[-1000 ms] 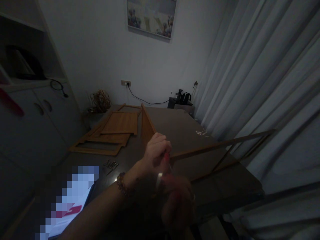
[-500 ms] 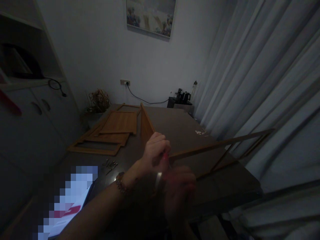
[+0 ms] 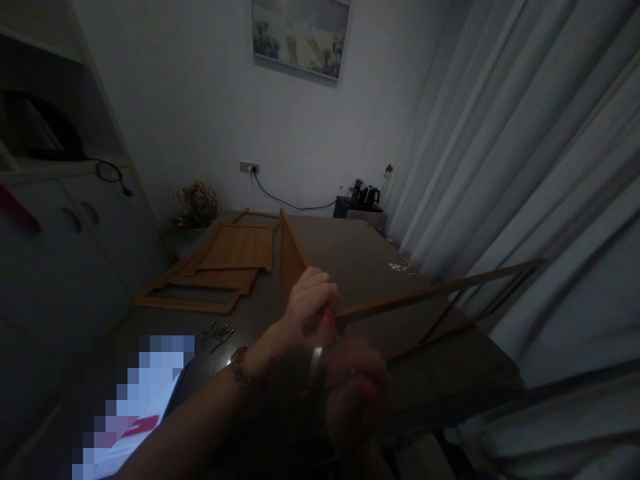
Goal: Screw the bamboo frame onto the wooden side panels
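Observation:
My left hand (image 3: 313,303) is closed around the corner where an upright wooden panel (image 3: 291,253) meets a long wooden frame (image 3: 425,293). The frame stretches away to the right across the dark table (image 3: 340,240). Just below, my right hand (image 3: 357,383) is blurred, its fingers curled close to the same corner. Whatever it pinches is too dim and smeared to make out. A pale, shiny strip shows between the hands. Several small metal screws or bolts (image 3: 219,332) lie left of my left wrist.
Flat wooden panels and frames (image 3: 235,247) are stacked on the table's left side. A lit screen (image 3: 135,427), partly pixelated, is at lower left. Small white bits (image 3: 400,267) lie near the right edge, beside a grey curtain (image 3: 500,167). A black kettle (image 3: 371,197) stands beyond the table.
My right hand has turned and shifted slightly downward beside the corner, still blurred. My left hand keeps its grip, and the wooden parts stay in place.

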Available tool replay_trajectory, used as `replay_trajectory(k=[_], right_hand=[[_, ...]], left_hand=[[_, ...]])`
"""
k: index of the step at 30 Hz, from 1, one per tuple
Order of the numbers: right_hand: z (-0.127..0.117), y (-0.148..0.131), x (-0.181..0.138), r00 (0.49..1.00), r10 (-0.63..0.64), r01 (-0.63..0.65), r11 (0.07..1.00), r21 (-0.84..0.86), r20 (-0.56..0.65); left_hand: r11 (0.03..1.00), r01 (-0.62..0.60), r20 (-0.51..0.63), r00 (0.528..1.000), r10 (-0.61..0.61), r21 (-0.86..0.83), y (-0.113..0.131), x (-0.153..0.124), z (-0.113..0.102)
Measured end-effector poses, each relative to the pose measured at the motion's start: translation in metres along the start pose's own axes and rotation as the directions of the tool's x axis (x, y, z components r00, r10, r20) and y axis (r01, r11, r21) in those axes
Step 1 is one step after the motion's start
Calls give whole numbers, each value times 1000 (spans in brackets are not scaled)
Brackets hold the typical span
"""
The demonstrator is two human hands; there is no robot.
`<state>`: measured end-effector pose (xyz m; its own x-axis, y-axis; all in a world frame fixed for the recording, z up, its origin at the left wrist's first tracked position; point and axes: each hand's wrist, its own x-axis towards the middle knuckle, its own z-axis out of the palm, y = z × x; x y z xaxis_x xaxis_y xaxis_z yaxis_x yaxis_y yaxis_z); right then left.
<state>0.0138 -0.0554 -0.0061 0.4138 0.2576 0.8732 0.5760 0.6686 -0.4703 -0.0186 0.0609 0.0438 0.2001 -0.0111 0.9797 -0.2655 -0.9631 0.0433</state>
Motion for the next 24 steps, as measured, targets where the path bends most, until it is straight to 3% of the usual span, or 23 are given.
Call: replay_trajectory(k=[6, 13, 19, 24], right_hand=[[0, 5, -1, 1000, 3, -2, 999, 44, -29], [3, -5, 2, 994, 112, -111, 993, 42, -12], [8, -14, 9, 997, 7, -17, 993, -119, -82], [14, -12, -2, 984, -20, 5, 996, -85, -177]], left_hand=[[1000, -17, -46, 999, 16, -8, -1, 1, 2], [1000, -15, -45, 999, 14, -7, 1, 2, 1], [1000, -18, -19, 1000, 18, 9, 0, 2, 0], [1000, -11, -11, 1000, 11, 21, -1, 0, 0]])
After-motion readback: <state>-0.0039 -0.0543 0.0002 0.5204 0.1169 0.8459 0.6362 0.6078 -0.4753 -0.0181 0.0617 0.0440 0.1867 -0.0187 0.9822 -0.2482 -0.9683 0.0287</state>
